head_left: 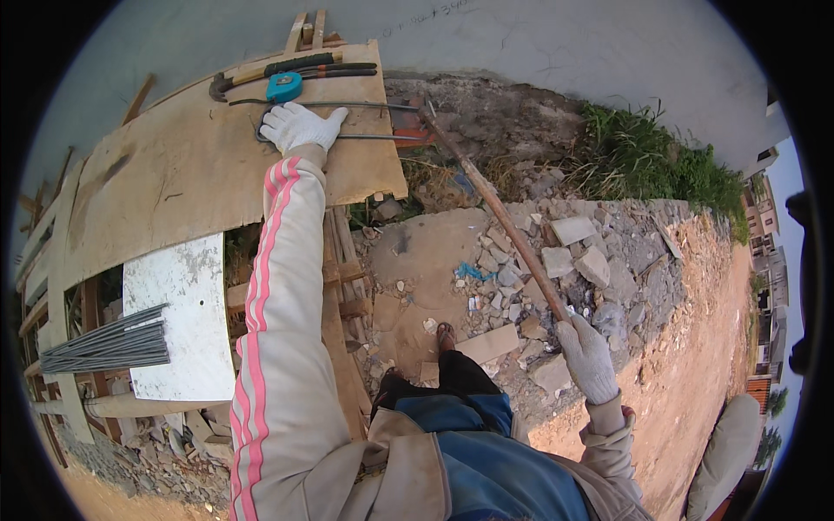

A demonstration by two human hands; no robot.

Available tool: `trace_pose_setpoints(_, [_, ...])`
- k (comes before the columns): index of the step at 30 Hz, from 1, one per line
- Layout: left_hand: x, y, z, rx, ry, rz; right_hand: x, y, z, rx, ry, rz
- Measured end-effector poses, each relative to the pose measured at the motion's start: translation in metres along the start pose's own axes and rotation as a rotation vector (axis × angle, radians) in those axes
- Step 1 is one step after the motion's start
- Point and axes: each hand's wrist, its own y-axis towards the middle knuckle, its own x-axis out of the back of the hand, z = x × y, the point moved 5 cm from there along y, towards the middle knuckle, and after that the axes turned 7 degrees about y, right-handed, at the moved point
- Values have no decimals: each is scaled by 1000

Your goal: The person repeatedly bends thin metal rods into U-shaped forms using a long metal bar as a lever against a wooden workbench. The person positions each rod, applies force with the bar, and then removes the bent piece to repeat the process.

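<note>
My left hand [301, 128], in a white knit glove, lies with fingers spread and thumb out over a bent steel bar [372, 136] on a plywood board [156, 182]. The bar's two lengths run rightward to the board's edge, by an orange-red metal piece [415, 136]. In its white glove, my right hand [590, 358] is closed round the near end of a long rusty pipe [504, 213]. The pipe slants to the far left, its far end close to the bar at the board's edge. Just beyond my left hand sits a turquoise tape measure [284, 86].
A hammer [261, 75] and long-handled pincers [343, 69] lie along the board's far side. Cut steel rods [109, 343] rest on a white panel [187, 304] at left. Broken blocks and rubble [573, 260] cover ground between my right arm and the grey wall [573, 43].
</note>
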Motion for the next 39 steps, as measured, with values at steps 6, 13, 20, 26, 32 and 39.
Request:
trace_pose_setpoints(6, [1,-3,2,-6,22,57,16,9,-4,-287,828,590])
trace_pose_setpoints(13, [-7,0,-1,-20,44,25,-23,-6,-16,-456,1244,686])
trace_pose_setpoints(20, [-13,4,1,-36,35,-10,-46,-19,-10,-445,1295,637])
trace_pose_setpoints(26, [-13,3,2,-15,30,-16,-36,-1,-27,-411,1192,674])
trace_pose_setpoints(32, [-8,1,2,-17,21,-1,-15,22,-53,-405,1167,692])
trace_pose_setpoints(39, [-4,-1,2,-21,34,60,8,36,-60,-394,1099,719])
